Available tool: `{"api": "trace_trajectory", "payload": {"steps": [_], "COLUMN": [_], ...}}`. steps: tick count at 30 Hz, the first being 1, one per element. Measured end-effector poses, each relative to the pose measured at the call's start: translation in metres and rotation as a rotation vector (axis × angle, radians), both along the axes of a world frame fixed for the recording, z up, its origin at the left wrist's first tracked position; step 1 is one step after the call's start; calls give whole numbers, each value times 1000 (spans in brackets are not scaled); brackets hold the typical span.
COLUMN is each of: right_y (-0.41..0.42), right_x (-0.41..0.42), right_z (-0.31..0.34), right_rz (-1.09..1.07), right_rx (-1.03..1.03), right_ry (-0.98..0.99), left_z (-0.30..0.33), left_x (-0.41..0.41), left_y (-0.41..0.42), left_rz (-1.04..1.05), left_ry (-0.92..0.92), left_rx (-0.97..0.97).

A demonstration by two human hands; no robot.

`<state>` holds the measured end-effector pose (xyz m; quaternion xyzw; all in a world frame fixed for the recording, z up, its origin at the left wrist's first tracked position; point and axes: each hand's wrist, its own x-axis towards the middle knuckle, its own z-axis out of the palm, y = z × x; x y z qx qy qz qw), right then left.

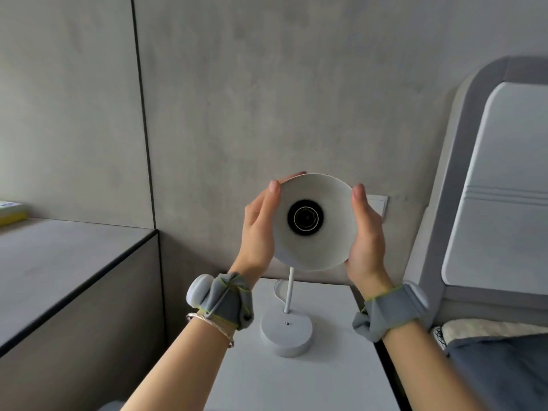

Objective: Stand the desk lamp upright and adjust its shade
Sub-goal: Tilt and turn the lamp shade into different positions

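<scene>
A white desk lamp stands upright on a white bedside table [332, 366]. Its round base [286, 332] rests flat, and a thin stem [289, 289] rises from it. The round white shade [323, 241] is tipped so its open mouth faces me, showing the dark empty bulb socket in the middle. My left hand [258, 229] grips the shade's left rim, fingers curled over the top edge. On the opposite rim, my right hand [366, 232] holds the shade. Both wrists wear grey bands.
A grey wall stands close behind the lamp, with a white wall plate [378, 204] by the shade. A grey ledge [59, 262] lies to the left with a yellow-edged book [10, 212] at its far end. A padded headboard [489, 173] and bedding [498, 366] fill the right. The lamp's cord [278, 287] loops behind the stem.
</scene>
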<state>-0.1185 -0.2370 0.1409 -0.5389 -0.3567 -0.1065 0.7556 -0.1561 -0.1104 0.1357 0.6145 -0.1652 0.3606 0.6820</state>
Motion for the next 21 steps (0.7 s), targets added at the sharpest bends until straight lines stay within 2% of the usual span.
{"api": "trace_trajectory", "payload": {"steps": [3, 14, 21], "right_y": [2, 9, 8], "right_x": [0, 3, 4], "right_z": [0, 5, 7], "right_rz": [-79, -135, -158], "right_rx": [26, 60, 81], "right_ry": [-33, -113, -44], "left_z": [2, 5, 6], "left_x": [0, 3, 1], "left_y": [-4, -4, -3], "left_rz": [104, 164, 165], "left_ry": [-37, -38, -13], "left_rx": [-7, 4, -2]}}
